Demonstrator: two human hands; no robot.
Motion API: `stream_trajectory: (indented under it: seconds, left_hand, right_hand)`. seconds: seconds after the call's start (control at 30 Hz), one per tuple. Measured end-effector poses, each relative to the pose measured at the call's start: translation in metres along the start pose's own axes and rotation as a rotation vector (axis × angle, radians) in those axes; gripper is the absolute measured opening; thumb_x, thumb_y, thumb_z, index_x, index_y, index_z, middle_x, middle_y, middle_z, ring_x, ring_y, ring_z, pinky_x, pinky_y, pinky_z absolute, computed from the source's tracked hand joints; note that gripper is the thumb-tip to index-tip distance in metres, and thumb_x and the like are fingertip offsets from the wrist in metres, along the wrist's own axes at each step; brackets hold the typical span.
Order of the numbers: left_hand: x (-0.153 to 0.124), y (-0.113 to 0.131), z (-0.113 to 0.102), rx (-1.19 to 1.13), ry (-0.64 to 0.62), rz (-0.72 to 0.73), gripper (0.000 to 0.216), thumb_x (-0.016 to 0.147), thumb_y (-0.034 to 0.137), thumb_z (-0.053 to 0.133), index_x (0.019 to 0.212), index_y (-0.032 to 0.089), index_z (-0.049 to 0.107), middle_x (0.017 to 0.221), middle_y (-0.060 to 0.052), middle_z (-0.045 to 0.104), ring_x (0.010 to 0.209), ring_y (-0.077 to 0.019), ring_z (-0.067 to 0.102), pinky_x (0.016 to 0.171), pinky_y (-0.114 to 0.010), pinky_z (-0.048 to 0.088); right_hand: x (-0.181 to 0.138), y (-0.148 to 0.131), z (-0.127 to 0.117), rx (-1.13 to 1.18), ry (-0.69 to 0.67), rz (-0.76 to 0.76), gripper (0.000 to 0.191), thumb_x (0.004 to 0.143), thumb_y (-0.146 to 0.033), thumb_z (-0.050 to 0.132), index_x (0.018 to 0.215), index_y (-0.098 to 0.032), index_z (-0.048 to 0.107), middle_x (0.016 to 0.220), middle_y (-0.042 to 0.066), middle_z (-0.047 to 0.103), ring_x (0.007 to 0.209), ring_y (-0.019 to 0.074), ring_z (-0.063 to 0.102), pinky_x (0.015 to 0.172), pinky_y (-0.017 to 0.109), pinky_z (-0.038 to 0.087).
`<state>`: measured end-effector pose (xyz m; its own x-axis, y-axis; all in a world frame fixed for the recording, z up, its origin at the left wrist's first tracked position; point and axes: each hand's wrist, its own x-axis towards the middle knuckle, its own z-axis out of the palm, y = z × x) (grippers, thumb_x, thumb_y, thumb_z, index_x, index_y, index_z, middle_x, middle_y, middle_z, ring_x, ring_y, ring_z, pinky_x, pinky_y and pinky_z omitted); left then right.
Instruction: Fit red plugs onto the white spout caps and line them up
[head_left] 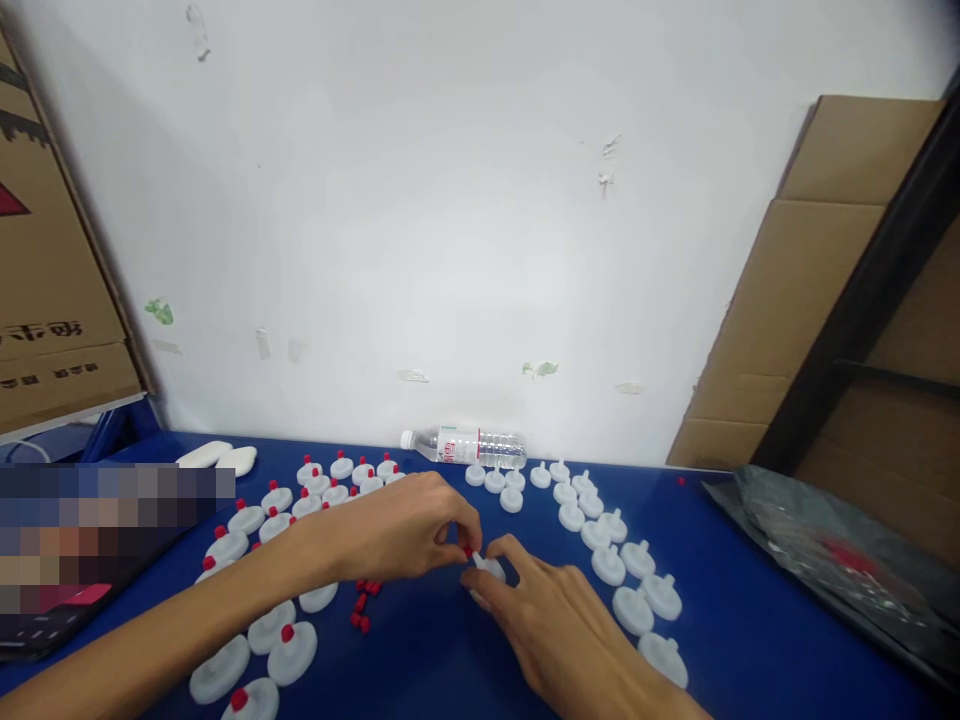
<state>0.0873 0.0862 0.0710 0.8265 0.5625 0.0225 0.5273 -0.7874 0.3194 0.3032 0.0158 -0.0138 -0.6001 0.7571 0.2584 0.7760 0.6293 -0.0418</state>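
Note:
In the middle of the blue table, my right hand grips a white nozzle lid, a round disc with a thin spout tilted up to the left. My left hand pinches a small red cap at the tip of that spout. Below my left wrist lies a loose pile of red caps. To the left stand several white lids with red caps on their spouts. Several lids with bare spouts are spread out on the right.
A clear plastic bottle lies against the white wall. Cardboard leans at the right, with a grey plastic bag before it. At the left are a carton, white oval pieces and a partly blurred screen device.

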Motion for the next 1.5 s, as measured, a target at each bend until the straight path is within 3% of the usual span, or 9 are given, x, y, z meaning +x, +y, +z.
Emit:
stream_trajectory:
  seconds: [0.47, 0.6, 0.73, 0.8, 0.9, 0.97, 1.13, 1.37, 1.5]
  left_hand:
    - [0.0, 0.002, -0.002, -0.2, -0.014, 0.053, 0.025, 0.095, 0.007, 0.069, 0.102, 0.026, 0.085, 0.094, -0.001, 0.08, 0.085, -0.0153, 0.072, 0.077, -0.022, 0.05]
    - [0.002, -0.001, -0.006, -0.327, -0.062, 0.021, 0.02, 0.095, 0.012, 0.072, 0.1, 0.025, 0.086, 0.091, -0.002, 0.081, 0.079, -0.0145, 0.072, 0.069, -0.021, 0.049]
    - [0.002, -0.005, -0.01, -0.428, -0.083, -0.039, 0.011, 0.092, 0.027, 0.078, 0.101, 0.024, 0.085, 0.085, -0.001, 0.08, 0.063, -0.0118, 0.059, 0.055, -0.022, 0.041]
    - [0.002, -0.005, -0.012, -0.524, -0.063, -0.098, 0.022, 0.089, 0.038, 0.082, 0.105, 0.023, 0.082, 0.096, -0.002, 0.08, 0.071, -0.0126, 0.062, 0.06, -0.021, 0.045]
    - [0.003, -0.002, -0.011, -0.74, -0.066, -0.181, 0.055, 0.086, 0.051, 0.082, 0.133, 0.025, 0.07, 0.122, -0.008, 0.076, 0.088, -0.0178, 0.07, 0.063, -0.023, 0.053]
    - [0.005, 0.001, -0.007, -0.89, -0.142, -0.15, 0.061, 0.089, 0.054, 0.077, 0.141, 0.023, 0.065, 0.121, -0.011, 0.077, 0.091, -0.0208, 0.073, 0.063, -0.026, 0.057]
    - [0.01, 0.005, 0.009, -1.153, -0.216, -0.08, 0.037, 0.084, 0.05, 0.079, 0.1, 0.017, 0.084, 0.083, -0.007, 0.081, 0.079, -0.0227, 0.078, 0.07, -0.032, 0.064]
    - [0.009, 0.009, 0.018, -1.184, -0.159, -0.2, 0.023, 0.071, 0.036, 0.084, 0.085, 0.017, 0.083, 0.068, -0.003, 0.078, 0.064, -0.0187, 0.076, 0.061, -0.027, 0.065]
    - [0.008, 0.017, 0.016, -1.183, -0.116, -0.235, 0.023, 0.06, 0.03, 0.09, 0.077, 0.017, 0.081, 0.063, 0.001, 0.075, 0.055, -0.0148, 0.072, 0.054, -0.023, 0.062]
  right_hand:
    - [0.001, 0.004, 0.009, 0.015, 0.171, -0.104, 0.035, 0.095, -0.006, 0.065, 0.12, -0.031, 0.065, 0.11, 0.002, 0.064, 0.063, 0.0128, 0.059, 0.052, 0.027, 0.027]
    - [0.001, 0.006, 0.016, -0.002, 0.292, -0.144, 0.042, 0.092, -0.005, 0.066, 0.125, -0.03, 0.064, 0.114, 0.004, 0.065, 0.064, 0.0137, 0.06, 0.05, 0.025, 0.031]
    - [0.002, 0.007, 0.012, -0.017, 0.386, -0.202, 0.04, 0.099, -0.005, 0.051, 0.132, -0.027, 0.062, 0.113, 0.008, 0.067, 0.063, 0.0148, 0.062, 0.047, 0.025, 0.035]
    - [0.002, 0.008, 0.008, -0.014, 0.448, -0.213, 0.043, 0.104, -0.006, 0.04, 0.136, -0.026, 0.061, 0.115, 0.009, 0.067, 0.062, 0.0143, 0.064, 0.045, 0.024, 0.037]
    - [0.0, 0.01, 0.004, 0.011, 0.518, -0.209, 0.051, 0.104, -0.002, 0.031, 0.141, -0.024, 0.058, 0.12, 0.011, 0.067, 0.059, 0.0109, 0.064, 0.044, 0.021, 0.042]
    - [-0.001, 0.01, 0.002, -0.002, 0.545, -0.207, 0.054, 0.103, 0.0, 0.031, 0.145, -0.024, 0.056, 0.12, 0.01, 0.067, 0.056, 0.0093, 0.061, 0.043, 0.021, 0.042]
    - [-0.004, 0.009, 0.0, -0.042, 0.582, -0.244, 0.06, 0.099, 0.004, 0.033, 0.146, -0.024, 0.057, 0.12, 0.011, 0.067, 0.053, 0.0089, 0.056, 0.042, 0.021, 0.042]
    - [-0.003, 0.006, -0.004, -0.109, 0.589, -0.294, 0.046, 0.105, -0.004, 0.033, 0.119, -0.022, 0.073, 0.111, 0.01, 0.073, 0.047, 0.0084, 0.055, 0.038, 0.021, 0.041]
    - [-0.005, 0.005, -0.002, -0.153, 0.524, -0.283, 0.045, 0.108, -0.01, 0.032, 0.12, -0.024, 0.073, 0.112, 0.012, 0.074, 0.046, 0.0095, 0.057, 0.038, 0.022, 0.044]
